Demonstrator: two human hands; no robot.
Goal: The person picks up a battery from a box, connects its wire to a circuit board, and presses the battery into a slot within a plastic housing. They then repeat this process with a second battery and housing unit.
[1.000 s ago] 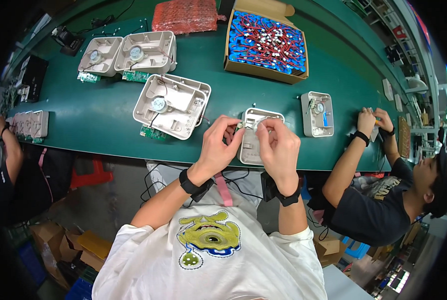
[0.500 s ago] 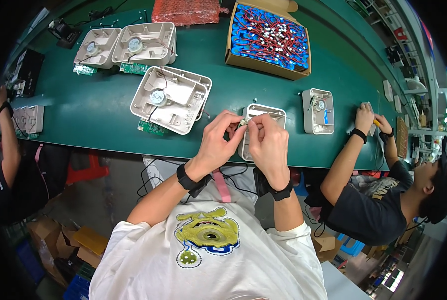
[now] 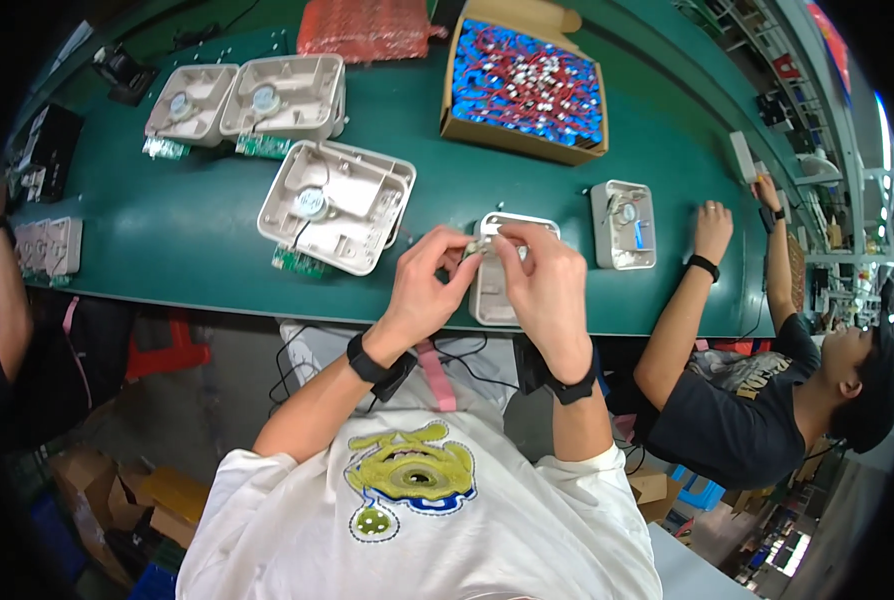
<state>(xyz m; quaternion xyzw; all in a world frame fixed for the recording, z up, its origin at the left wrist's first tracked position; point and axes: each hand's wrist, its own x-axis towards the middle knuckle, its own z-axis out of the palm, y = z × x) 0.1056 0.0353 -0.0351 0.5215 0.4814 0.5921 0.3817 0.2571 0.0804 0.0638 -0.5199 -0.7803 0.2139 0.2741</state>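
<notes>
In front of me, over a pale plastic housing [image 3: 493,303], my two hands meet fingertip to fingertip. My left hand [image 3: 427,282] pinches a small pale-and-greenish part [image 3: 476,246], too small to make out its kind. The fingers of my right hand [image 3: 547,285] close on the same part from the other side, and hide some of it. The housing lies open side up on the green table, partly covered by my right hand. To its left sits a larger open housing [image 3: 367,205] with a round speaker [image 3: 312,204] and a green circuit board [image 3: 297,262] hanging at its edge.
A cardboard box [image 3: 522,143] of blue wired battery packs stands behind my hands, with red bubble wrap [image 3: 362,28] beside it. Two more housings [image 3: 282,120] lie at back left. Right of me is a small housing [image 3: 625,225], then a co-worker's hand [image 3: 713,232].
My right hand has turned slightly at the wrist; both hands still hold the small part together. The co-worker at right has moved one hand away, farther back toward pale pieces at the table's edge.
</notes>
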